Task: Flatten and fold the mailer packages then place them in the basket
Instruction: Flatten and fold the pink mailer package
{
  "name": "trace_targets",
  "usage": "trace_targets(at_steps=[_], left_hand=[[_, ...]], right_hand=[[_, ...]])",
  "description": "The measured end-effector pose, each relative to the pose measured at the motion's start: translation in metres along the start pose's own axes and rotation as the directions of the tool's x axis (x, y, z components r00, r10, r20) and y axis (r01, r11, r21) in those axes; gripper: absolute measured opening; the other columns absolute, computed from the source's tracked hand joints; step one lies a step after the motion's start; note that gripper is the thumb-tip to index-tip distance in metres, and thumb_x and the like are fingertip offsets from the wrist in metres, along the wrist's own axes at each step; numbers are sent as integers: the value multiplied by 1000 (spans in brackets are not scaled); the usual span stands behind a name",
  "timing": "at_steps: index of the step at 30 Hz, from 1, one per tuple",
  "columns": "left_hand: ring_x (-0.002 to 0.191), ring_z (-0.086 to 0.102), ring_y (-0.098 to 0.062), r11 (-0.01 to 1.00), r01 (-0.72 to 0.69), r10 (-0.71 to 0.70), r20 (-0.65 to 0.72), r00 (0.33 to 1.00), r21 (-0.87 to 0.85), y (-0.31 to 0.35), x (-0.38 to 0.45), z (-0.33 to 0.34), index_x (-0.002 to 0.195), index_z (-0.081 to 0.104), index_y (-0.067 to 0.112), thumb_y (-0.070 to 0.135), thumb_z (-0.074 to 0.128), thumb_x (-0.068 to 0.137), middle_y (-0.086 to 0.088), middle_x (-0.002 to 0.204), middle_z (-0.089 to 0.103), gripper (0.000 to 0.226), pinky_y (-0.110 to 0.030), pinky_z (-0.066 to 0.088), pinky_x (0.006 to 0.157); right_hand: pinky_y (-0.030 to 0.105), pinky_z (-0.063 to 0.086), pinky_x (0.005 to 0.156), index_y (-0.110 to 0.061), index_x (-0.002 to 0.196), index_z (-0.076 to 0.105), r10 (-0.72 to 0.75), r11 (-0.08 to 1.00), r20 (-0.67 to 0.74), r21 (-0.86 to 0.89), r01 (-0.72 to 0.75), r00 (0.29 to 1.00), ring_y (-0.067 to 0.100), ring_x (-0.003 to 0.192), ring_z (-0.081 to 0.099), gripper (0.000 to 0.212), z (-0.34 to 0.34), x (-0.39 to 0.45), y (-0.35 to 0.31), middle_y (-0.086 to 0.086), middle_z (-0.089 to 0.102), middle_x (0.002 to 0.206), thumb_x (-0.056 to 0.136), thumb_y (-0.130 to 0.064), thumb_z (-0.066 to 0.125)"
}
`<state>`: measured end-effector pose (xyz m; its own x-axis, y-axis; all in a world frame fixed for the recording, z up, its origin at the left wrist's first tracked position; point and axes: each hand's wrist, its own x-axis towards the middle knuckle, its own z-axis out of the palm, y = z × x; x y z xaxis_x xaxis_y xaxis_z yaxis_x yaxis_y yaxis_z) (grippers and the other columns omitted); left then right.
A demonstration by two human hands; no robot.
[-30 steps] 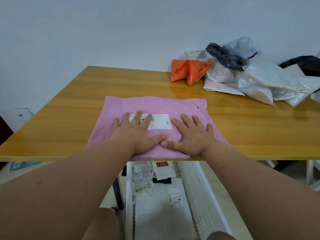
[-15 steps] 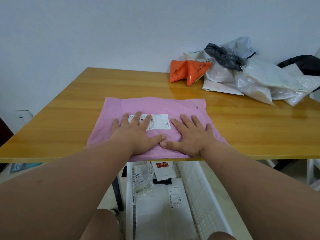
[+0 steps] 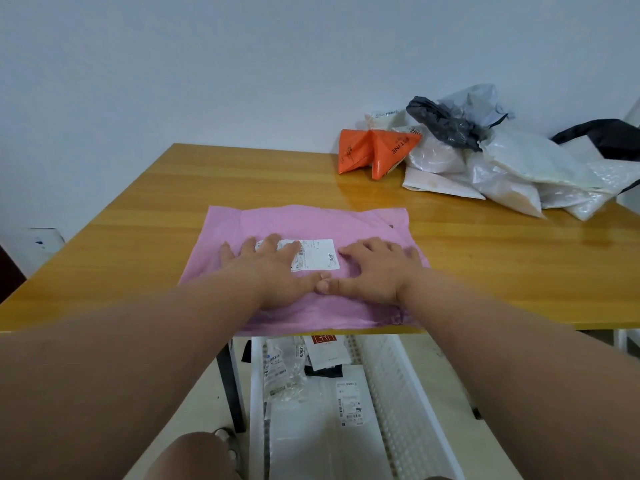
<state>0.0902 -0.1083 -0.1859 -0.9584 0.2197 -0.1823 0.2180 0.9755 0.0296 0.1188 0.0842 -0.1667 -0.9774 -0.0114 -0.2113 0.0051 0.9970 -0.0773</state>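
Both flat hands [image 3: 325, 275] on pink mailer [image 3: 311, 223]

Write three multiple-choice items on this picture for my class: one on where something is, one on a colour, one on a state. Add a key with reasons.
1. Where is the basket?
A. on the table
B. on the floor, under the table's near edge
C. by the far wall

2. What colour is the mailer under the hands?
A. pink
B. orange
C. black

3. How do the hands lie on it?
A. both curled into fists
B. one lifts a corner
C. both flat, fingers straight

Key: 1 B, the white basket shows below the table edge. 2 A, the sheet under the left hand and right hand is pink. 3 C, both palms press down, thumbs meeting.
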Motion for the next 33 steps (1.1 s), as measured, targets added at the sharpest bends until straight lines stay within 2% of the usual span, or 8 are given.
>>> trace_targets(at_steps=[2,5,8,10,12,20,24,33], left_hand=[[142,22,-33,1000,12,-11,-79,997,13,2,10,-12,146,29,39,83,15,83,-3,157,22,79,-62,11,113],[136,27,-30,1000,2,-2,-237,971,-1,5,27,-15,136,43,28,70,26,92,-6,150,31,63,-51,21,112],[149,5,-28,997,-47,31,-237,971,-62,1,43,-7,147,29,20,70,33,90,-3,163,8,76,-49,10,119],[150,-13,-26,998,-43,34,-158,987,-52,-6,51,-4,155,8,25,78,30,86,3,164,-12,90,-52,-2,120],[148,-20,-27,999,-31,29,-83,996,-26,-14,58,-4,155,-8,33,86,24,79,6,162,-20,97,-53,-8,119],[150,-11,-30,999,-15,14,-31,999,-34,-18,62,0,153,-9,41,94,17,69,9,163,-15,102,-55,-5,119],[150,-11,-30,999,-11,11,-25,1000,-32,-18,63,0,153,-7,42,93,16,68,10,163,-14,102,-55,-5,119],[150,-8,-28,1000,-12,11,-29,1000,-28,-19,67,1,154,-2,41,95,15,67,11,164,-8,103,-56,-2,118]], right_hand=[[58,12,115,-37,136,46,-4,1000,-127,-31,0,992,32,136,35,80,-13,11,-3,5,42,146,76,-87,32],[55,9,117,-31,138,45,-8,1000,-278,-2,7,960,31,137,33,60,-14,32,-5,5,39,148,91,-67,34],[58,1,118,-42,150,23,-19,1000,-172,-23,15,985,32,149,8,71,-4,47,-1,1,11,163,87,-76,28],[60,-4,117,-49,152,5,-1,999,-85,-41,-2,996,31,150,-8,85,1,53,5,-5,-8,164,78,-88,22],[61,-5,116,-51,150,-5,18,999,-44,-28,-19,999,30,150,-14,95,4,58,12,-8,-16,163,70,-95,18],[62,0,116,-52,150,-6,1,1000,-58,-5,-2,998,28,150,-12,100,13,63,16,-12,-13,163,62,-97,12],[63,1,116,-52,151,-4,8,1000,-51,1,-8,999,27,150,-10,109,13,63,15,-12,-10,163,52,-98,4],[61,5,116,-50,151,4,22,1000,-54,-6,-23,998,25,151,-2,102,12,66,15,-14,0,164,60,-97,11]])
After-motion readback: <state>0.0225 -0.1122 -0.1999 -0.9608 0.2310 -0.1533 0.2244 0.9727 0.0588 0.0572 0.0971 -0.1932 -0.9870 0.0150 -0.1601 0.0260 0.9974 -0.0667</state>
